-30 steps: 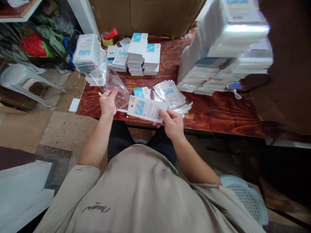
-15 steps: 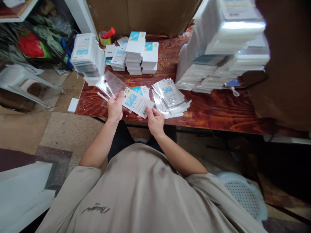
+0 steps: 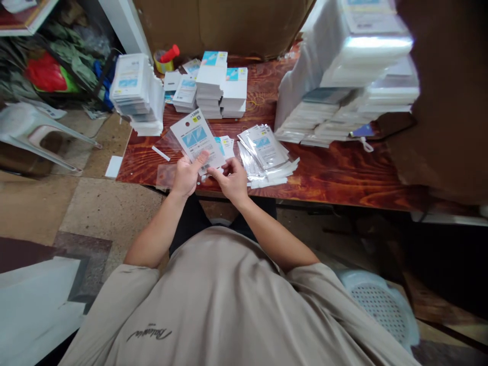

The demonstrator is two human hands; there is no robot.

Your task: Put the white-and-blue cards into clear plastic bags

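In my left hand [image 3: 186, 175] is a white printed card [image 3: 196, 137] with blue pictures and a round hang hole, thumb on its face. The card tilts up to the left, with clear film [image 3: 170, 138] showing past its left edge. My right hand [image 3: 232, 179] has its thumb and fingers at the card's lower right corner, closed on that edge. Behind the card lie a few more cards [image 3: 227, 146] with blue and yellow print. Right of my right hand is a loose pile of cards in clear bags [image 3: 267, 152].
Stacks of printed cards [image 3: 211, 81] stand at the back, with a tall stack [image 3: 131, 91] at the left corner. High piles of bagged cards [image 3: 343, 66] rise on the right. A white strip [image 3: 160, 153] lies on the brown table [image 3: 343, 173]. A tape roll [image 3: 163, 61] sits behind.
The card has swung more upright and moved up and left. My left hand has shifted from its upper end to its lower part. The white strip now lies apart from my hand.
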